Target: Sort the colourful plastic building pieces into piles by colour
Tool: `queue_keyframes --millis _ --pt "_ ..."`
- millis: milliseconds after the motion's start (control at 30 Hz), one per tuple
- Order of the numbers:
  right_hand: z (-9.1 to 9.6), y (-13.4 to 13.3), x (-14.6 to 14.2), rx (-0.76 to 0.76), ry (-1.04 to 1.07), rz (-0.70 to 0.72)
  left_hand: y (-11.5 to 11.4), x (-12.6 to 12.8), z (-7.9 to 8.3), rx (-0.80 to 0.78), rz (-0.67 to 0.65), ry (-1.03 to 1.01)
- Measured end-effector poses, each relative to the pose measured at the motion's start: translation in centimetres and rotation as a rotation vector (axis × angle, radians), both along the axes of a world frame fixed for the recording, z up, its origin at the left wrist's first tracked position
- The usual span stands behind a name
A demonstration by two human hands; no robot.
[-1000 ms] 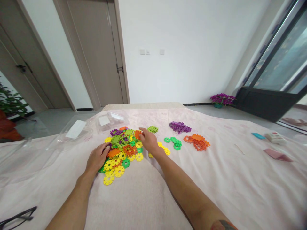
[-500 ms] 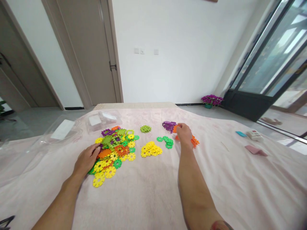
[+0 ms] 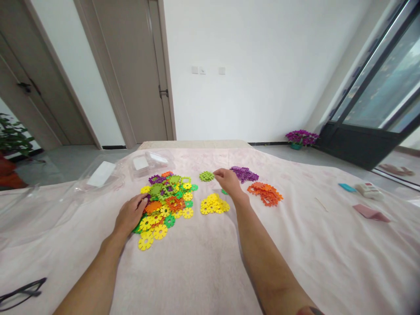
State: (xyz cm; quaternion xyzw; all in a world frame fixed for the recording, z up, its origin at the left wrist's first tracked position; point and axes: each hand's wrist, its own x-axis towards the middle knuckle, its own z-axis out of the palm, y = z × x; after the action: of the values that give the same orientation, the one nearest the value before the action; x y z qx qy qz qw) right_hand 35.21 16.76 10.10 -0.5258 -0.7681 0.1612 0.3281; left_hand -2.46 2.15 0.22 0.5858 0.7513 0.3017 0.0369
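On the left lies a mixed pile of plastic interlocking pieces [image 3: 164, 210], with yellow and green notched discs and orange, purple and light-green square pieces. My left hand [image 3: 131, 212] rests against the pile's left edge, fingers stretched over it, gripping nothing I can see. Sorted by colour to the right are light-green pieces [image 3: 206, 176], yellow discs [image 3: 215, 204], purple pieces [image 3: 244, 174] and orange pieces [image 3: 266, 194]. My right hand [image 3: 229, 181] hovers just right of the light-green pieces, fingers drawn together with nothing visible in them. It hides most of the green discs [image 3: 224, 191].
Clear plastic containers [image 3: 101, 173] stand at the back left of the cloth-covered table [image 3: 183, 275]. Glasses [image 3: 24, 291] lie at the front left. To the right are a blue item [image 3: 347, 187], a white box-like item [image 3: 369, 191] and a folded pink cloth [image 3: 371, 212].
My right hand has left the orange pieces and moved left towards the light-green ones; the orange piece it held is gone from its fingers. My left hand stays at the pile. The view has shifted slightly.
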Motion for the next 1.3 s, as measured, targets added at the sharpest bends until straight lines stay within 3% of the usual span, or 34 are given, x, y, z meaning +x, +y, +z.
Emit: queue_keyframes --millis 133,233,367,567,767,933,1067,1300 --pt "-1.0 -3.0 -5.1 -0.016 -0.108 0.375 0.0 0.1 0.1 0.002 -0.006 0.000" --pt "-1.9 -5.1 -7.6 0.050 -0.197 0.521 -0.1 0.2 0.2 -0.003 -0.006 -0.004" --pt "-3.1 -6.8 -9.4 0.141 -0.303 0.597 -0.2 0.3 0.3 0.000 0.003 -0.021" --pt "-3.7 -7.8 -10.1 0.210 -0.379 0.581 -0.3 0.4 0.5 -0.003 -0.004 -0.025" --pt "-2.8 -7.8 -10.0 0.146 -0.291 0.437 -0.2 0.3 0.4 -0.007 -0.004 -0.016" --pt "-1.6 -5.6 -8.3 0.064 -0.109 0.277 -0.2 0.1 0.1 -0.006 -0.001 -0.012" --pt "-1.0 -2.5 -4.8 0.016 -0.048 0.106 -0.3 0.1 0.0 -0.007 0.003 -0.006" --pt "-0.8 1.3 4.0 -0.041 -0.041 -0.314 -0.2 0.1 -0.1 -0.007 0.012 0.006"
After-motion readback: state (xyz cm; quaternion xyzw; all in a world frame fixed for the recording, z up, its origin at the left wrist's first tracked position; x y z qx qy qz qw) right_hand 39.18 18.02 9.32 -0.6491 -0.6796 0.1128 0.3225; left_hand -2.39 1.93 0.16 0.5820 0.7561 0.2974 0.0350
